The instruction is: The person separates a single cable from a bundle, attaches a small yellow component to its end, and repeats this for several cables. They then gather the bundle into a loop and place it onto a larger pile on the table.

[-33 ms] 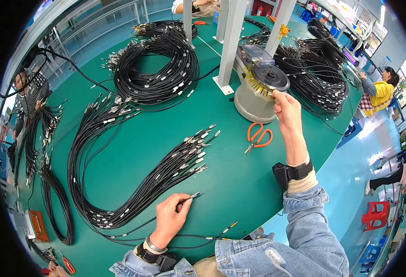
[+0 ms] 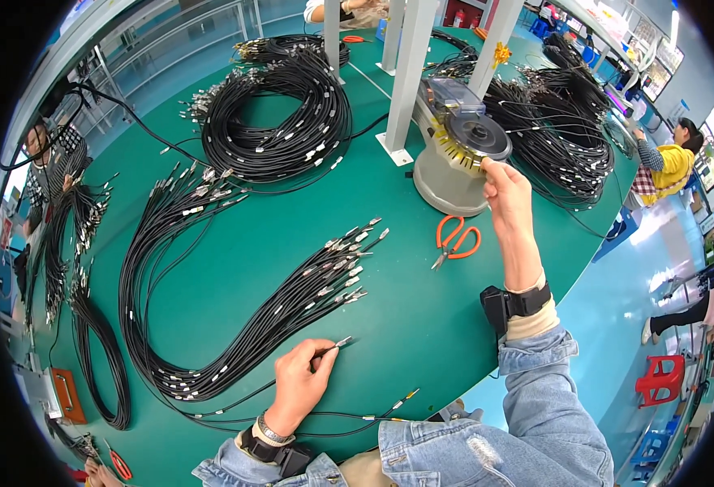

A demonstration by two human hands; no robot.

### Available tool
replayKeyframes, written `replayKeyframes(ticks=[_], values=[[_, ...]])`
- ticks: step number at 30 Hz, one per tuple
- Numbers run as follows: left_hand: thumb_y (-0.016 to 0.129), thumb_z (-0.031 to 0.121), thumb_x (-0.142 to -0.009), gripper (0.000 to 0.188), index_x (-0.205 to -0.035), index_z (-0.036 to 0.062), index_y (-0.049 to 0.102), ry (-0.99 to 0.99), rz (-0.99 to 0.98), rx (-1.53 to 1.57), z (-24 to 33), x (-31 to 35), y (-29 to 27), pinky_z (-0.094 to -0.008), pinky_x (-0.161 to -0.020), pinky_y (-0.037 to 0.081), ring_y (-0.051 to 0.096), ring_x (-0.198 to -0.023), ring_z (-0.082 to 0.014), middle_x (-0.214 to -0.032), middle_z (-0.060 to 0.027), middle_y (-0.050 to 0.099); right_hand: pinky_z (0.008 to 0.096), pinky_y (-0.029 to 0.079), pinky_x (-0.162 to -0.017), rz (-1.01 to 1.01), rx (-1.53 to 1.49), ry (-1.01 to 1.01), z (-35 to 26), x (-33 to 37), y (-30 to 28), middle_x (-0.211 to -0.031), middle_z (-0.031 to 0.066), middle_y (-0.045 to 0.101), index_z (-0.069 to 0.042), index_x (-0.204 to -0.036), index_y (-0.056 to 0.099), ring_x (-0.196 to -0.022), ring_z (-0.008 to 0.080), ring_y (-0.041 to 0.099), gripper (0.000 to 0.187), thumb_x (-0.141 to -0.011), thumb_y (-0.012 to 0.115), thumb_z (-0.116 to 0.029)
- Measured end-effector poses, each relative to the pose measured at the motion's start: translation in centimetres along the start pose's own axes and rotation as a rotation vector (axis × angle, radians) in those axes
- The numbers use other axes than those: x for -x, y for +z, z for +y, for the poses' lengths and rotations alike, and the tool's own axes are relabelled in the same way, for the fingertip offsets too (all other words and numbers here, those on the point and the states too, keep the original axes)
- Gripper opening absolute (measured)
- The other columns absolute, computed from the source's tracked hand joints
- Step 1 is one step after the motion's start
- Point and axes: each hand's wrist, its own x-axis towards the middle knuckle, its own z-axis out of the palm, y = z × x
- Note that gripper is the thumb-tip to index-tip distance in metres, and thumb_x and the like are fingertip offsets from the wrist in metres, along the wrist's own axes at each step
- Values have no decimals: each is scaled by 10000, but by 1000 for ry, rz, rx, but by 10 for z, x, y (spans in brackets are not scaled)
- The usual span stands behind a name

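My left hand (image 2: 302, 381) is closed in a pinch around a black cable (image 2: 258, 393), close to its end. The cable's small metallic tip (image 2: 344, 342) sticks out past the thumb, over the green table. At the far right, my right hand (image 2: 505, 191) reaches up to a round grey label dispenser (image 2: 446, 180) with a dark disc on top. Its thumb and forefinger are pinched at the disc's edge, where yellow labels (image 2: 454, 150) fan out; the label between them is mostly hidden. A long bundle of black cables (image 2: 251, 349) curves beside my left hand, with tagged ends.
Orange-handled snips (image 2: 456, 242) lie in front of the dispenser. Coiled black cables (image 2: 276, 154) sit at the far left, more cables (image 2: 552, 146) at the far right. Grey metal posts (image 2: 406, 89) rise from the green table (image 2: 406, 308). Other people work around the room.
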Motion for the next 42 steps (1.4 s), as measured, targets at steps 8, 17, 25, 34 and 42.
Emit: replayKeyframes(ticks=[8, 17, 25, 34, 42], values=[[690, 49, -776, 85, -827, 32, 625, 15, 95, -30, 0, 1, -3, -261, -436, 407, 519, -449, -126, -619, -51, 599, 196, 332, -564, -93, -164, -142, -9, 51, 33, -723, -31, 506, -16, -845, 591, -608, 52, 409, 97, -850, 628, -106], [673, -3, -795, 76, -835, -5, 609, -22, 70, 30, 13, 6, -10, -192, -446, 403, 557, -506, -54, -610, -43, 624, 215, 419, -650, -600, 46, 268, 37, 218, 87, -779, -7, 543, -10, -851, 613, -723, 63, 506, 10, -856, 605, -8], [680, -16, -786, 90, -834, -1, 606, 5, 100, 49, 16, 7, -11, -174, -442, 393, 561, -519, -36, -659, -47, 655, 200, 406, -631, -585, 102, 257, 53, 226, 93, -753, -15, 552, 0, -855, 634, -687, 39, 484, 43, -846, 634, -42], [684, -19, -780, 99, -831, 1, 601, 9, 85, 50, 17, 6, -11, -175, -438, 393, 564, -520, -39, -680, -51, 663, 218, 426, -657, -610, 167, 248, 54, 224, 92, -778, 10, 573, 7, -870, 636, -721, 63, 515, 36, -848, 629, -21], [689, -14, -777, 103, -829, 5, 602, 16, 88, 37, 18, 6, -11, -176, -433, 391, 562, -511, -42, -671, -49, 660, 226, 439, -686, -624, 201, 254, 53, 224, 91, -799, 22, 589, 11, -879, 633, -750, 75, 540, 37, -851, 626, -13]])
